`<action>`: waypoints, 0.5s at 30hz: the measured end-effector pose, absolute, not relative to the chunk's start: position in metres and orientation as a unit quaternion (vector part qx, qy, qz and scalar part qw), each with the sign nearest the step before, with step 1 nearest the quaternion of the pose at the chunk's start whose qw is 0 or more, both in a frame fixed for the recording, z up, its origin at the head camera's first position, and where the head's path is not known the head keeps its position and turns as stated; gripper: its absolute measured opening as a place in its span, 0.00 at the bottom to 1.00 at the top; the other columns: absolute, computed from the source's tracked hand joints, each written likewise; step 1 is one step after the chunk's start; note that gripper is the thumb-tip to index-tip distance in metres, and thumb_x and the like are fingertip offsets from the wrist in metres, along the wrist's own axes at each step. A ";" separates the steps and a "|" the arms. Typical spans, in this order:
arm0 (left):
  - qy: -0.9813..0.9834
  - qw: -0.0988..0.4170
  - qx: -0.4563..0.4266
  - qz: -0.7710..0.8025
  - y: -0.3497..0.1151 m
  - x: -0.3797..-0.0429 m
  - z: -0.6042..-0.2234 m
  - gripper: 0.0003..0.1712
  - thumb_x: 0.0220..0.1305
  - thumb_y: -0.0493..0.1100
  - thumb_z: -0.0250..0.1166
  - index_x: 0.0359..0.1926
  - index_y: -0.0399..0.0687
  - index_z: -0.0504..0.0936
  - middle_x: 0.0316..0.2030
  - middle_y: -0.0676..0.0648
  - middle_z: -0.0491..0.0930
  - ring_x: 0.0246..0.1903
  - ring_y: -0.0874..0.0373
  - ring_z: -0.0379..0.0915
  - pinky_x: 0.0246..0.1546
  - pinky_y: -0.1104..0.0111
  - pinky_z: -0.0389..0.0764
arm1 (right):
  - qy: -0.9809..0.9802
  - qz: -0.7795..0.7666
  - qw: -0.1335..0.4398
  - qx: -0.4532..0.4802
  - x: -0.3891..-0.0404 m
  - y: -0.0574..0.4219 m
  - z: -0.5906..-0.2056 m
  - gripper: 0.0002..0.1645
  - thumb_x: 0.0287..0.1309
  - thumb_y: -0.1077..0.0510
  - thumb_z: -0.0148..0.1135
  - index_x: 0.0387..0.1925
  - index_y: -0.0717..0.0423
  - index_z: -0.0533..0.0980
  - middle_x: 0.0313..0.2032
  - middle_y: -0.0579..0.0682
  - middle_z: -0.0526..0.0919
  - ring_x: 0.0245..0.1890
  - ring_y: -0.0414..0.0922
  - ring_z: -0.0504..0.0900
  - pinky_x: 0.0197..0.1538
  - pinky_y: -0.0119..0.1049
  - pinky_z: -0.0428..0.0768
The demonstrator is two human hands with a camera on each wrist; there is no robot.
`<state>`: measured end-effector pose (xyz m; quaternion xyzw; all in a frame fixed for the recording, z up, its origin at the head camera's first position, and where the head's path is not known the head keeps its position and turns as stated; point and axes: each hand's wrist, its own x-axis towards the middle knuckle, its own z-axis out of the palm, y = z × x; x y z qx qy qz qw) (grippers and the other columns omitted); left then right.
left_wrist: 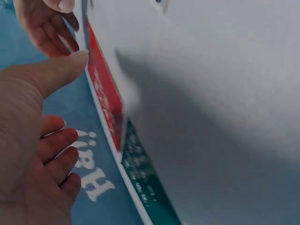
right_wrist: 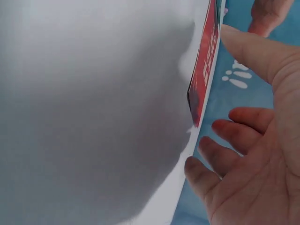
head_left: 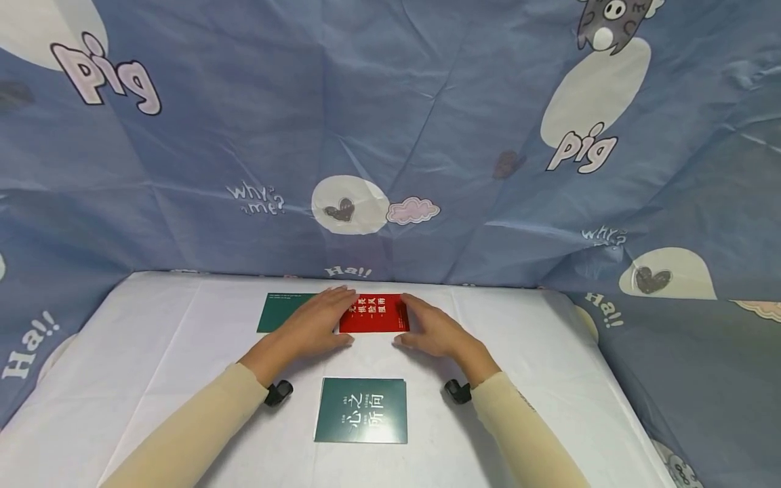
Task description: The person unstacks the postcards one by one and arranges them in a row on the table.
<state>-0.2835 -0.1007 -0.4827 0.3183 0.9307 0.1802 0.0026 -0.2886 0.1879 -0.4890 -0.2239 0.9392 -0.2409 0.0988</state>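
The left hand (head_left: 320,325) and right hand (head_left: 436,330) flank a red card (head_left: 374,315) with white characters, both grips wide. A glossy front green card (head_left: 361,411) reads "心之所向".

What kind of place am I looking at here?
Likely a small makeshift recording setup, though the room beyond is hidden: a white-covered table backs onto blue cartoon-printed sheeting, which also rises along both sides, and small black devices sit at both wrists.
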 end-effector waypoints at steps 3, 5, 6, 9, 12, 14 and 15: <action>0.928 -0.006 0.328 0.176 -0.099 -0.274 -0.477 0.48 0.60 0.50 0.79 0.74 0.34 0.69 0.73 0.37 0.70 0.76 0.41 0.59 0.77 0.48 0.57 | 0.939 -0.239 0.091 -0.228 -0.281 0.190 -0.487 0.55 0.61 0.43 0.74 0.81 0.57 0.58 0.77 0.54 0.65 0.77 0.52 0.63 0.77 0.49 0.63; 0.929 -0.006 0.328 0.172 -0.098 -0.267 -0.474 0.48 0.60 0.52 0.78 0.74 0.35 0.69 0.72 0.37 0.71 0.74 0.40 0.61 0.76 0.47 0.59 | 0.940 -0.237 0.090 -0.229 -0.275 0.191 -0.485 0.55 0.62 0.41 0.73 0.80 0.56 0.59 0.77 0.54 0.65 0.76 0.52 0.64 0.76 0.49 0.64; 0.929 -0.004 0.327 0.172 -0.098 -0.263 -0.473 0.48 0.61 0.53 0.78 0.74 0.36 0.69 0.72 0.38 0.71 0.74 0.40 0.62 0.75 0.46 0.61 | 0.940 -0.233 0.090 -0.231 -0.272 0.191 -0.484 0.54 0.62 0.40 0.73 0.80 0.56 0.59 0.77 0.53 0.66 0.76 0.51 0.64 0.76 0.48 0.63; 0.929 0.006 0.328 0.173 -0.098 -0.249 -0.471 0.47 0.62 0.54 0.77 0.75 0.39 0.70 0.71 0.39 0.72 0.72 0.40 0.65 0.73 0.45 0.63 | 0.939 -0.225 0.089 -0.246 -0.259 0.189 -0.478 0.53 0.62 0.38 0.72 0.79 0.56 0.61 0.76 0.52 0.67 0.76 0.50 0.65 0.76 0.48 0.64; 0.923 0.014 0.339 0.180 -0.100 -0.233 -0.470 0.46 0.62 0.54 0.76 0.75 0.40 0.70 0.70 0.40 0.74 0.71 0.40 0.67 0.72 0.45 0.66 | 0.934 -0.211 0.090 -0.274 -0.245 0.188 -0.470 0.51 0.63 0.38 0.72 0.78 0.56 0.64 0.75 0.52 0.70 0.75 0.49 0.66 0.75 0.48 0.66; 0.919 0.018 0.346 0.187 -0.103 -0.222 -0.470 0.46 0.63 0.54 0.76 0.75 0.40 0.70 0.69 0.41 0.75 0.69 0.42 0.69 0.71 0.46 0.68 | 0.932 -0.194 0.091 -0.293 -0.235 0.187 -0.467 0.49 0.62 0.38 0.73 0.76 0.57 0.67 0.73 0.52 0.72 0.74 0.49 0.68 0.74 0.48 0.67; 0.918 0.021 0.347 0.191 -0.105 -0.216 -0.469 0.45 0.63 0.54 0.76 0.75 0.41 0.70 0.68 0.41 0.75 0.69 0.42 0.70 0.70 0.46 0.69 | 0.931 -0.185 0.093 -0.302 -0.230 0.187 -0.465 0.48 0.62 0.39 0.73 0.75 0.57 0.68 0.72 0.52 0.73 0.74 0.49 0.69 0.74 0.48 0.68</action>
